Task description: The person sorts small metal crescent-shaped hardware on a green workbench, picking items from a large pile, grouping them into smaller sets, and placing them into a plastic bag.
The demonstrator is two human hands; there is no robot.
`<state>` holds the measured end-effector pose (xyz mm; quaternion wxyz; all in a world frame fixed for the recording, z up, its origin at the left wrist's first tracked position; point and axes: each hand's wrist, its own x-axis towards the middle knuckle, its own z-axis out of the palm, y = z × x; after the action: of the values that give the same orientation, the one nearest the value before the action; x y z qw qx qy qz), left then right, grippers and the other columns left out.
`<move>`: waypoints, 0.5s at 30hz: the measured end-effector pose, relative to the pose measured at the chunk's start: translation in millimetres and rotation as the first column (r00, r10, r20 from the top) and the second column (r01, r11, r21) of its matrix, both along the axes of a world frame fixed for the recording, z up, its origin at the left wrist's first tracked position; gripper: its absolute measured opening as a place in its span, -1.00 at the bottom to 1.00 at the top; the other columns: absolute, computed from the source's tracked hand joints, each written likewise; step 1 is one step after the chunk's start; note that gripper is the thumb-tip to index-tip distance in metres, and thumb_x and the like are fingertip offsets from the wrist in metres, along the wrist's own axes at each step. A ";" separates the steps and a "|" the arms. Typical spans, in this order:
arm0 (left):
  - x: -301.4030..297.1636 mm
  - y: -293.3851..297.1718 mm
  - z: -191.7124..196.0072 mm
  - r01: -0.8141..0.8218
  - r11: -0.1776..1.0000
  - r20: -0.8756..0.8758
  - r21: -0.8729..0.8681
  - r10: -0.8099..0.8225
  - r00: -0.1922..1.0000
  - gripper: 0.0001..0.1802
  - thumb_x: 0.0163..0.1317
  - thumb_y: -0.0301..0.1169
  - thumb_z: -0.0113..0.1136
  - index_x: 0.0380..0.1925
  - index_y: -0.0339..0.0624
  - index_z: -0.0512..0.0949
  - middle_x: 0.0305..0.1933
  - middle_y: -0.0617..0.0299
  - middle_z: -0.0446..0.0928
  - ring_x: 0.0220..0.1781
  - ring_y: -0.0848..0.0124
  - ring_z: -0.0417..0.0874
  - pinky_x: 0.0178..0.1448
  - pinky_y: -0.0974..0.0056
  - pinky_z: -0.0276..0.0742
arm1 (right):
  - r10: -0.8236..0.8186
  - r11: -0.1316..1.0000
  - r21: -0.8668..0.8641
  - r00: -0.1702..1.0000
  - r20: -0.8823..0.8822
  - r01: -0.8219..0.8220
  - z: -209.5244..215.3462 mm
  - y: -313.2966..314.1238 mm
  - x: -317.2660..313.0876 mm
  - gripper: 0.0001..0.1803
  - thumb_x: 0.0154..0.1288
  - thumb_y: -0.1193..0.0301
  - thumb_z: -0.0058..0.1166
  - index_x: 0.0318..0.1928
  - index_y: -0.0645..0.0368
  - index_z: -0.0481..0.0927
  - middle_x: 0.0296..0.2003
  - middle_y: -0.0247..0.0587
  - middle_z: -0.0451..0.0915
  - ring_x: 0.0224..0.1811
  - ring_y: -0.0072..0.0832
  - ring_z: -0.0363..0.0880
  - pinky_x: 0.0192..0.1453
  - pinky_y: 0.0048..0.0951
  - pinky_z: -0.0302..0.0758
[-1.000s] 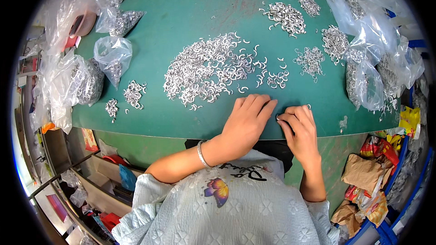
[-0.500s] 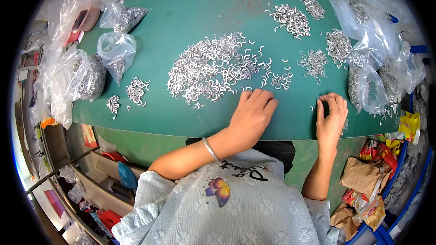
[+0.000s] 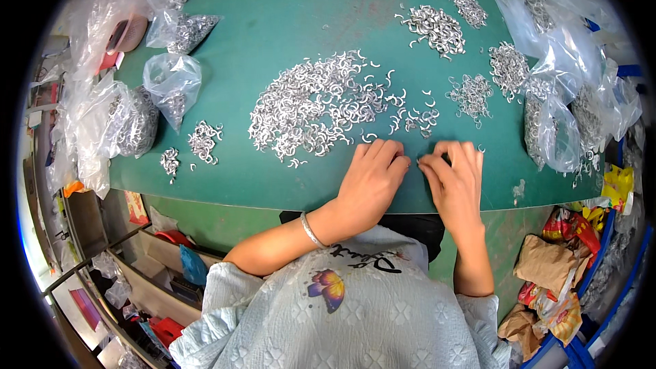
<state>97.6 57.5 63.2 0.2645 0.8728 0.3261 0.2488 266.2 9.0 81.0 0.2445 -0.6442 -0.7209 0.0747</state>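
A big heap of small curved silvery metal pieces (image 3: pixel 307 106) lies in the middle of the green table (image 3: pixel 273 188). Just below its right end is my left hand (image 3: pixel 372 181), fingers curled together, a bracelet (image 3: pixel 311 231) on the wrist. Close beside it, with a narrow gap, my right hand (image 3: pixel 452 181) has thumb and forefinger pinched. Both sets of fingertips point toward each other over the table. Whatever they hold is too small or hidden to name. Above them lies a small loose cluster of curved pieces (image 3: pixel 420 121).
Smaller piles of pieces (image 3: pixel 470 96) lie at the right, and one larger-piece pile (image 3: pixel 435 31) farther back. Clear plastic bags of pieces stand at the left (image 3: pixel 137 123) and right (image 3: pixel 553 126) edges. Two little piles (image 3: pixel 205 142) sit at the left. Paper and plastic packaging (image 3: pixel 547 263) lies below right.
My right hand has moved left across the table, from beside the right-hand bags to close by my left hand. My left hand has shifted slightly left and nearer to me.
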 end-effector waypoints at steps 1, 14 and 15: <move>1.4 -0.3 -1.2 0.016 1.000 0.024 -0.012 -0.016 1.000 -0.81 0.08 -0.57 0.25 -0.26 -0.26 0.54 -0.15 0.14 0.46 -0.17 0.20 0.47 -0.09 0.18 0.36 | 0.007 1.000 -0.022 1.000 -0.007 -0.007 2.2 -7.6 2.0 -0.81 0.02 0.53 0.28 -0.28 0.17 0.64 -0.31 -0.28 0.47 -0.23 -0.31 0.42 -0.16 -0.28 0.28; 8.9 -13.5 13.0 -0.034 0.972 0.183 -0.234 0.078 0.980 -0.75 0.13 -0.65 0.21 -0.15 -0.28 0.51 -0.16 0.04 0.53 -0.16 0.04 0.59 -0.13 0.11 0.53 | -0.018 0.997 0.064 0.963 -0.268 0.036 -18.6 -29.7 0.2 -0.77 -0.05 0.61 0.31 -0.31 0.27 0.61 -0.32 -0.17 0.51 -0.30 -0.21 0.45 -0.24 -0.27 0.38; 7.8 -11.9 14.2 -0.035 0.978 0.177 -0.204 0.072 0.982 -0.74 0.12 -0.65 0.22 -0.15 -0.27 0.51 -0.16 0.05 0.53 -0.17 0.06 0.58 -0.13 0.12 0.52 | -0.033 0.996 0.076 0.966 -0.257 0.054 -19.1 -32.4 2.3 -0.78 -0.05 0.62 0.30 -0.31 0.27 0.61 -0.32 -0.17 0.51 -0.31 -0.21 0.46 -0.25 -0.28 0.39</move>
<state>105.4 45.6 77.4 0.3730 0.8062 0.3469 0.3011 268.5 -23.4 61.9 0.3630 -0.6343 -0.6715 0.1220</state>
